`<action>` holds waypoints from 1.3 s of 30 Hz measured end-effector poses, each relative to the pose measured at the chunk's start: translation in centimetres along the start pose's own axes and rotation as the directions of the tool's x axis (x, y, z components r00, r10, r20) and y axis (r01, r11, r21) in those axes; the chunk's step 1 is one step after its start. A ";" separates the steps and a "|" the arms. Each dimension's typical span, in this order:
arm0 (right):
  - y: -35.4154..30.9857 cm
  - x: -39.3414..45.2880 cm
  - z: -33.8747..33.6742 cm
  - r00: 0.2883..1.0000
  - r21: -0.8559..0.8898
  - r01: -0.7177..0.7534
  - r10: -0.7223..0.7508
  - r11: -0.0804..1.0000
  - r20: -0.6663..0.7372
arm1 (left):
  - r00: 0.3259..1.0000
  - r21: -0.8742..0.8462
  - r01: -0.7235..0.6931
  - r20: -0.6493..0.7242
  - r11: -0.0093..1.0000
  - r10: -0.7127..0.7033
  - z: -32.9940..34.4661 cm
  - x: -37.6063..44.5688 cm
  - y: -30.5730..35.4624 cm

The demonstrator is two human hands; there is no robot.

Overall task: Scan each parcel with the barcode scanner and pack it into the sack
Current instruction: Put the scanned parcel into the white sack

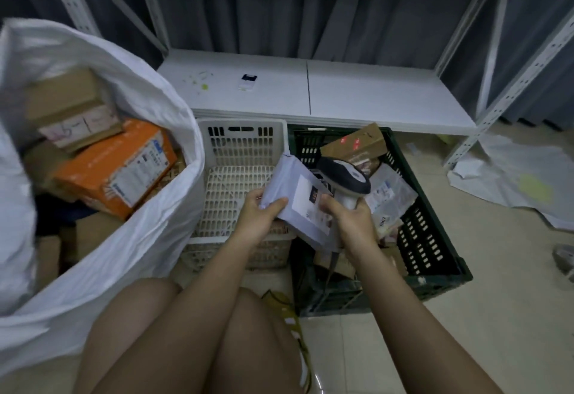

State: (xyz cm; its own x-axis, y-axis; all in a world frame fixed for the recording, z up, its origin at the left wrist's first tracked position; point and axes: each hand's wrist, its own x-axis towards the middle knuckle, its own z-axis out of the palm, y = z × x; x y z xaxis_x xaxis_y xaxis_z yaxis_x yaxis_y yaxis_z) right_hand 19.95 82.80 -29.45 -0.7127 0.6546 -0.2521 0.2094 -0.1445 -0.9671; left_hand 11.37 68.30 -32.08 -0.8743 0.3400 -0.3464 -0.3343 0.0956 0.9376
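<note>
My left hand (259, 213) grips the near left corner of a grey mailer parcel (292, 188) that has a white label with a barcode. My right hand (349, 216) holds the white handle of the barcode scanner (343, 176), whose dark head hangs just over the label. The parcel is held tilted between the two crates. A big white sack (139, 238) stands open at the left, with an orange box (121, 169) and brown cartons (68, 104) inside. The scanner's cable drops toward the floor.
A white plastic crate (242, 145) sits in the middle. A dark green crate (435, 232) to its right holds several parcels, including a brown box (357, 142). Behind them runs a low white shelf (372, 92) with metal uprights. Paper lies on the floor at the right.
</note>
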 end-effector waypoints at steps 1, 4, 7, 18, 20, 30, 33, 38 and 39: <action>0.5 0.1 -0.2 1.000 -0.014 -0.011 0.011 1.000 0.003 | 1.000 -0.015 0.015 -0.025 1.000 -0.015 -0.5 -0.1 -0.1; 2.3 0.4 -1.1 0.999 -0.090 -0.028 0.031 0.996 0.029 | 0.998 -0.025 0.034 -0.060 0.999 -0.036 -1.6 0.4 -0.7; 4.0 -0.1 -2.1 0.996 -0.171 -0.006 0.021 0.985 0.089 | 0.990 -0.003 0.030 -0.139 1.000 -0.030 -2.6 0.6 -1.2; 5.3 0.3 -3.9 0.985 -0.055 -0.095 0.086 0.994 -0.147 | 0.982 0.175 0.072 -0.184 0.982 -0.039 -2.8 0.7 -1.9; 5.6 0.6 -3.2 0.973 0.001 -0.111 0.109 0.994 -0.205 | 0.971 0.118 0.150 -0.202 0.982 -0.124 -2.5 0.8 -2.0; 5.7 2.3 -1.2 0.973 0.157 -0.061 0.094 0.986 -0.212 | 0.952 -0.142 0.277 -0.092 0.950 -0.291 -2.1 0.7 -1.9; 5.9 3.0 -1.4 0.973 0.160 -0.072 0.105 0.984 -0.206 | 0.953 -0.155 0.279 -0.076 0.948 -0.293 -1.9 0.6 -1.7; 5.3 2.5 -2.6 0.979 0.165 -0.092 0.120 0.982 -0.164 | 0.948 -0.168 0.302 -0.052 0.938 -0.315 -2.6 0.7 -2.3; 5.3 2.3 -2.9 0.981 0.175 -0.089 0.117 0.981 -0.154 | 0.948 -0.158 0.302 -0.053 0.940 -0.313 -2.7 0.8 -2.3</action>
State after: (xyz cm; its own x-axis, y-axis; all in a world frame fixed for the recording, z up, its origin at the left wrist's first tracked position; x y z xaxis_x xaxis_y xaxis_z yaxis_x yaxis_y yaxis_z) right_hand 21.38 85.73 -35.09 -0.5719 0.7396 -0.3548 0.1520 -0.3295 -0.9318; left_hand 10.54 65.77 -34.62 -0.7430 0.2431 -0.6236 -0.6336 0.0451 0.7724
